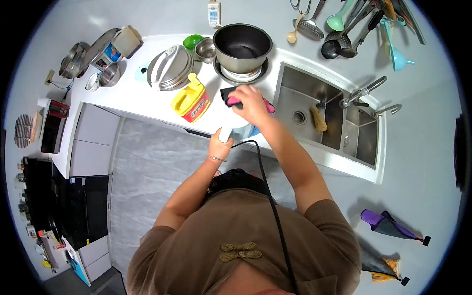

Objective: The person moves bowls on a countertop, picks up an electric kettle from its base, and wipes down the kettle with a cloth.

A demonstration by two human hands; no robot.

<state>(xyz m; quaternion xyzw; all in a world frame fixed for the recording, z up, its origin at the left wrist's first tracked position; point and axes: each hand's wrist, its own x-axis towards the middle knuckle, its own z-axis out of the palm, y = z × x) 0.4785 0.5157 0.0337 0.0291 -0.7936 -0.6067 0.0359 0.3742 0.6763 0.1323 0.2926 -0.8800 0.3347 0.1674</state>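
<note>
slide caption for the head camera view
At a kitchen counter, right hand on pink-and-black cloth between yellow jug and sink, left hand holding white object.

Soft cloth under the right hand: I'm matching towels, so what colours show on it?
The crumpled cloth shows pink and black, in the head view.

It's a kitchen, a home's by the look of it, and straight away there's the white counter (pixel 145 101) with a steel sink (pixel 290 98) let into its right end, the faucet (pixel 360 96) arching at the rim! Along the far edge sits a big dark-lined pot (pixel 246 63), a metal bowl (pixel 205 50) beside it, a metal lid with a white handle (pixel 185 73) further left, and up on the wall hang a black ladle (pixel 330 50) and a slotted skimmer (pixel 309 30)! Down below the counter's left stretch, pale cabinets (pixel 90 157)!
</note>
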